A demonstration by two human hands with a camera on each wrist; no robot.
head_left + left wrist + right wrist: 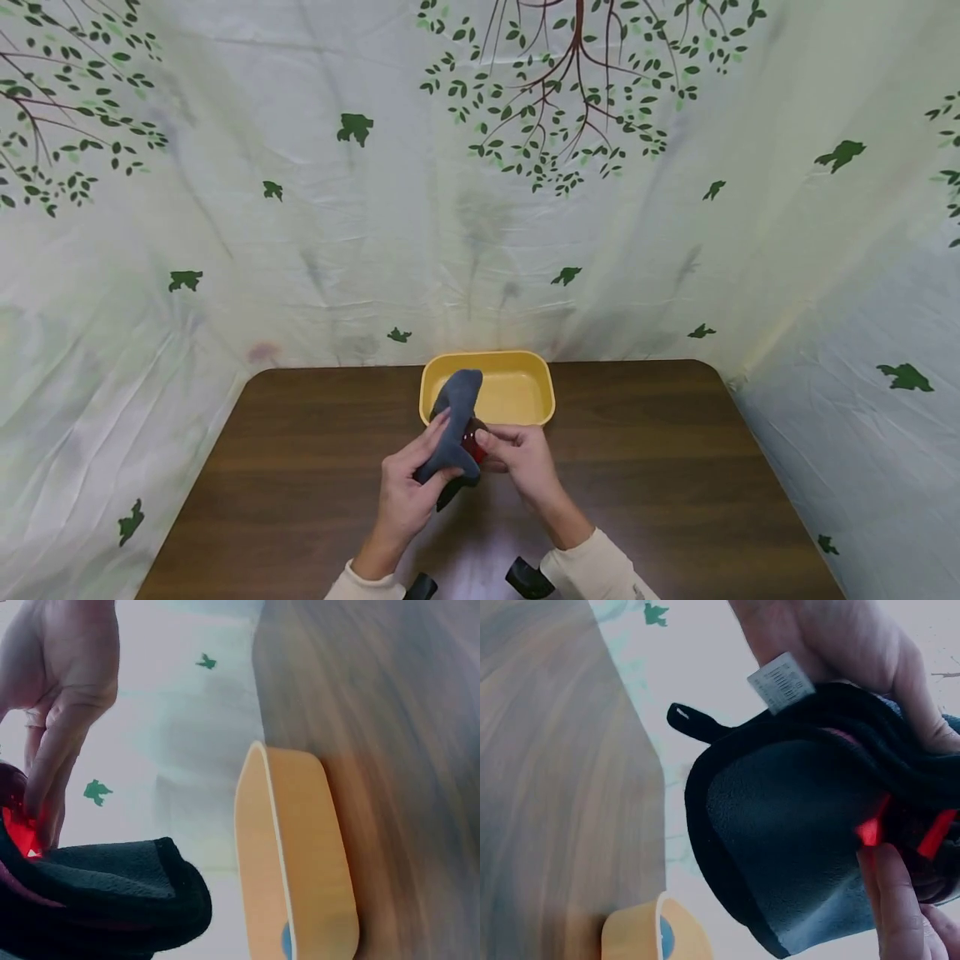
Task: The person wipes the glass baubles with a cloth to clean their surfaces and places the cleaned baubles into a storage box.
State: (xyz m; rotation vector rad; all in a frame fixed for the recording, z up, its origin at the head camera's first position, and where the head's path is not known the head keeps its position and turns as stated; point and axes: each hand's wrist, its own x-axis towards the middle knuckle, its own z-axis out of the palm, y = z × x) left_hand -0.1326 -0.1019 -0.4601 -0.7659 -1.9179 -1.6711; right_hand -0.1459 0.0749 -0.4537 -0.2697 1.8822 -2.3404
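Observation:
A grey-blue cloth (450, 442) with black edging is held up over the table, just in front of the yellow bin. My left hand (405, 492) grips it, thumb on the near side and fingers on the far side. A hanging loop (694, 724) and a white barcode tag (781, 682) stick out from its edge. Beside the cloth's right side is a shiny, dark red, rounded object (472, 440), partly covered by the folds. My right hand (525, 462) pinches that red object between thumb and fingers. What the object is, I cannot tell.
The yellow bin (525, 419) stands at the table's back edge, behind my hands. Something blue (667, 939) shows inside it in both wrist views. Brown wood-grain table (315, 467) spreads around, with a leaf-printed white curtain (315, 250) behind and at the sides.

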